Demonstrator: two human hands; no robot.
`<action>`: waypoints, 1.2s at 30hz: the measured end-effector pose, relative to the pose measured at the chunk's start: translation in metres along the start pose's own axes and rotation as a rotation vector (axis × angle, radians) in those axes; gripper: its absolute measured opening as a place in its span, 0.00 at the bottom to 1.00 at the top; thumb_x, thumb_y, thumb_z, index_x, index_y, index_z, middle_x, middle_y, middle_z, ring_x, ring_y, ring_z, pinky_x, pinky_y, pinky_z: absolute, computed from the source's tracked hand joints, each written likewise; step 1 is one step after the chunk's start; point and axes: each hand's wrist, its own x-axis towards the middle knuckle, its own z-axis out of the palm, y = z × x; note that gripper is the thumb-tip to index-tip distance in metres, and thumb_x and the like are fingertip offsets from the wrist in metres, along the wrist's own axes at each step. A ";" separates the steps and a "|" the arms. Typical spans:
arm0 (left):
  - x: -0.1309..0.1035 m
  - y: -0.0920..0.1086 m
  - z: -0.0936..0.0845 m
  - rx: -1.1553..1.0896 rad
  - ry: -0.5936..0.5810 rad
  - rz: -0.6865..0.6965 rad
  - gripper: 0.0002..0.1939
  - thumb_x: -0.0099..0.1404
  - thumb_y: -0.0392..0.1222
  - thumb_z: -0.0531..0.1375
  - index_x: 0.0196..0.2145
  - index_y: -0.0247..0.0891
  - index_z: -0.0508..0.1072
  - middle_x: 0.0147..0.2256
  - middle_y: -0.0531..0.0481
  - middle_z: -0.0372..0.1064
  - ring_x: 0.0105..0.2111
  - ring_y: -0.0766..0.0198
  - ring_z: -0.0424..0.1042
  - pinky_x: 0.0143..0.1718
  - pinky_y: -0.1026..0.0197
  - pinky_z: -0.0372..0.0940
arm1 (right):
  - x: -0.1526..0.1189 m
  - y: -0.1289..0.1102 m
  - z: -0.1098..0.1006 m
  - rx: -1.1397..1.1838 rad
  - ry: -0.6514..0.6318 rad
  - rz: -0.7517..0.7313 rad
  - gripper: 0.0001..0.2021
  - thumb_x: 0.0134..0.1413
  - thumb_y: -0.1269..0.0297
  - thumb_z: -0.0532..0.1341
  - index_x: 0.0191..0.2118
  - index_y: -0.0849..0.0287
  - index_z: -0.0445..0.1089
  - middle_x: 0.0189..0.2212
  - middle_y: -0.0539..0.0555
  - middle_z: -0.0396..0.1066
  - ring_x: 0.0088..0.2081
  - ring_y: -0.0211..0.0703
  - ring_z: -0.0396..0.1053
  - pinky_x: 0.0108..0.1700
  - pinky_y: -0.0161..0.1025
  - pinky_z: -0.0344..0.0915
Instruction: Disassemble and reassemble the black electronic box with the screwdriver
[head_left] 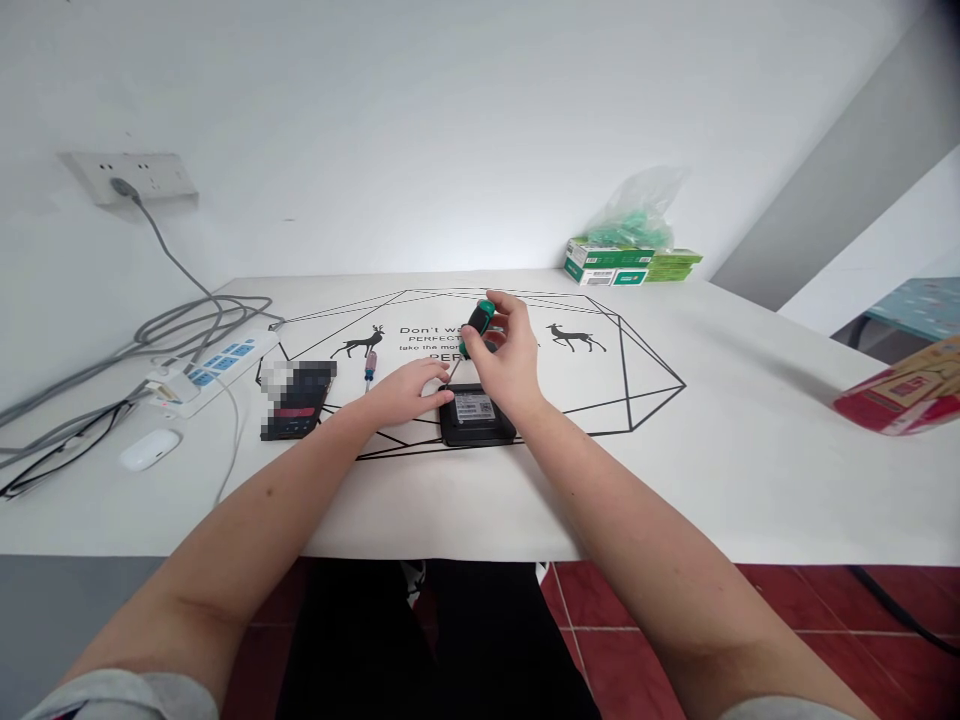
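My right hand [514, 355] grips a screwdriver [482, 318] with a green and black handle. The screwdriver leans, its thin shaft running down to the upper left corner of a flat black device [478, 434]. A white printed label faces up on the device, which lies on the table. At that same corner is my left hand [409, 390], thumb and fingers apart on either side of the screwdriver's tip. The left thumb appears to touch the device's edge. A second screwdriver [370, 366], with a reddish and blue handle, lies left of the device, beyond my left wrist.
A phone [298, 402] and a white earbud case [150, 450] lie left. Behind them are a power strip [225, 365], coiled grey cables [176, 325] and glasses [67, 450]. Green and white boxes [611, 262] under a plastic bag stand at the back; a red package [904, 395] sits right.
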 end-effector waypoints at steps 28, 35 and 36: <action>-0.008 0.012 -0.001 -0.054 -0.252 0.039 0.59 0.60 0.73 0.73 0.78 0.43 0.60 0.74 0.34 0.61 0.74 0.29 0.59 0.72 0.33 0.61 | -0.012 -0.025 -0.003 0.023 -0.166 -0.159 0.20 0.60 0.65 0.67 0.57 0.48 0.71 0.50 0.55 0.77 0.45 0.47 0.76 0.41 0.46 0.79; -0.007 0.019 0.003 0.023 -0.225 0.052 0.59 0.59 0.68 0.74 0.78 0.43 0.58 0.77 0.35 0.57 0.74 0.26 0.58 0.72 0.31 0.60 | -0.013 -0.029 -0.004 0.063 -0.230 -0.281 0.18 0.61 0.68 0.66 0.55 0.48 0.71 0.48 0.53 0.76 0.42 0.45 0.75 0.40 0.44 0.77; -0.007 0.018 0.003 0.029 -0.220 0.047 0.58 0.59 0.67 0.74 0.78 0.43 0.58 0.76 0.34 0.57 0.74 0.27 0.59 0.72 0.32 0.61 | -0.013 -0.028 -0.005 0.065 -0.235 -0.292 0.18 0.60 0.68 0.67 0.54 0.48 0.70 0.47 0.53 0.75 0.42 0.45 0.74 0.39 0.44 0.77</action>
